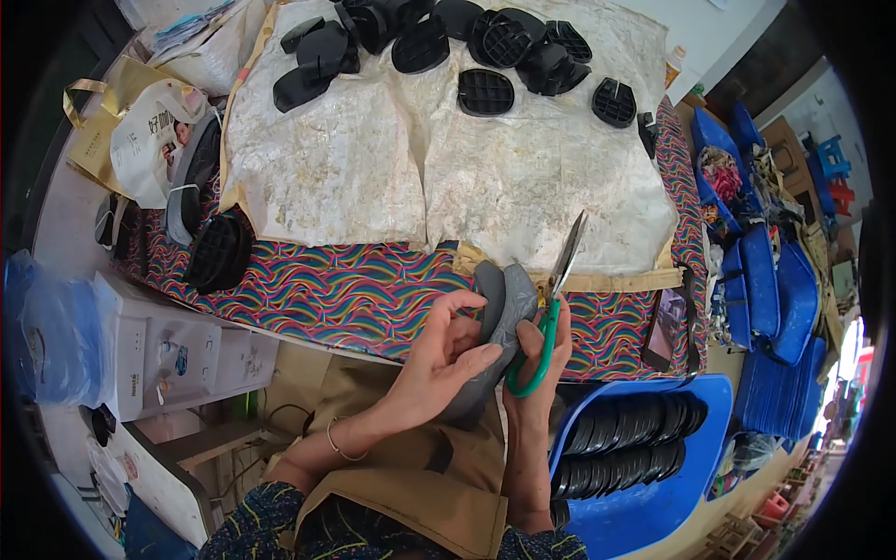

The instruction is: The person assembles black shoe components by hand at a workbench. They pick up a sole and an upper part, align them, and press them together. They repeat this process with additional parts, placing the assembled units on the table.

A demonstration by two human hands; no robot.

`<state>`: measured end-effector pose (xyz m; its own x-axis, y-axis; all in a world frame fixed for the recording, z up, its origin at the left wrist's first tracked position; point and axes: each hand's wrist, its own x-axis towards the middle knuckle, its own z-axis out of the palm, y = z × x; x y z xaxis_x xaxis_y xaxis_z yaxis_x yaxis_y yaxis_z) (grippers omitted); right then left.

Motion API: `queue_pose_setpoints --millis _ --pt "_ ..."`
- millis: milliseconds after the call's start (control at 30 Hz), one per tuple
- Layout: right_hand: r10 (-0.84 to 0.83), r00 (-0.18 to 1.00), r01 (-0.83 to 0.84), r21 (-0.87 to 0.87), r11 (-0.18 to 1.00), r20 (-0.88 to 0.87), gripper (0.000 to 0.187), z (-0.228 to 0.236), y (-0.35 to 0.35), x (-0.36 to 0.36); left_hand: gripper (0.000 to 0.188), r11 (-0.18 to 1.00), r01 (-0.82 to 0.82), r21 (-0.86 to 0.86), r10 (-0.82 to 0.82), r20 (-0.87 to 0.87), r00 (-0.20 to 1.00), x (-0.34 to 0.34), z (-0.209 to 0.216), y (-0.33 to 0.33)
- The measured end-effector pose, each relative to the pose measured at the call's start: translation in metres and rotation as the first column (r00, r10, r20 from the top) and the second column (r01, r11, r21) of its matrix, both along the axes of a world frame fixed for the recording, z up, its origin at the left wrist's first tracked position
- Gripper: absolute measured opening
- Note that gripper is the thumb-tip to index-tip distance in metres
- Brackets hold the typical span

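Grey pcs (518,303): look like two long curved strips, held face to face in both hands; upper ends above near edge of tabletop (373,299), right of its middle; lower ends this side of that edge, over brown apron (411,504).
Feel: prob. light, rubber or foam; firm-ish w/ a bit of give, shd flex under thumb pressure. Darker strip looks matt, so prob. not v. slippery; paler one has a creased sheen, cd be film, can't tell. Doesn't look fragile.
Best hold: mid-length, both strips pinched tog. so they don't slide apart; ends prob. bend easiest.
L hand (434,355): narrow grip on grey pcs, fingers bent at left side, thumb across near face.
R hand (539,359): wrapped round scissor handle, no wide gap; thumb tip also against paler strip's right side.
Green-handled scissors (533,370): in R palm, blades pointing to far edge, over near hem of white sheet (327,177); blades look tog. or nearly, clear of strips.
Black ribbed pcs (485,91): loose group on sheet, toward tabletop's far edge.
Phone (665,322): nr tabletop's right near corner.
Blue tray (653,513): below same corner, w/ rows of black parts (625,420) inside.
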<state>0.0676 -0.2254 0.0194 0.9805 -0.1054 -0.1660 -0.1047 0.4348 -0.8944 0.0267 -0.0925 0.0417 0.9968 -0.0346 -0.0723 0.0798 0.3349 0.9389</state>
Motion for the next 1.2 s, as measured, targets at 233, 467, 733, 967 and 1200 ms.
queue_pose_setpoints --millis 233,467,733,967,1200 --pt "-0.031 0.999 0.029 -0.104 0.994 -0.025 0.054 0.016 0.014 -0.007 0.052 0.984 0.106 -0.144 -0.130 -0.171 0.977 0.010 -0.003 0.008" --pt "0.104 0.966 0.058 -0.591 0.805 0.235 0.070 -0.006 -0.015 -0.030 0.047 0.984 -0.056 -0.171 0.042 -0.084 0.996 0.012 -0.007 0.020" --pt "0.213 0.935 0.195 -0.911 0.362 0.285 0.074 -0.003 -0.017 -0.051 0.044 0.989 -0.145 -0.006 0.144 -0.040 0.989 0.011 -0.010 0.018" --pt "0.145 0.946 0.192 -0.863 0.468 0.289 0.068 0.004 -0.019 -0.030 0.040 0.975 -0.144 0.167 0.124 0.124 0.984 -0.003 -0.018 -0.002" --pt "0.231 0.918 0.213 -0.891 0.400 0.323 0.069 0.006 -0.031 -0.044 0.035 0.983 -0.163 -0.088 0.157 -0.074 0.985 0.008 -0.009 0.015"
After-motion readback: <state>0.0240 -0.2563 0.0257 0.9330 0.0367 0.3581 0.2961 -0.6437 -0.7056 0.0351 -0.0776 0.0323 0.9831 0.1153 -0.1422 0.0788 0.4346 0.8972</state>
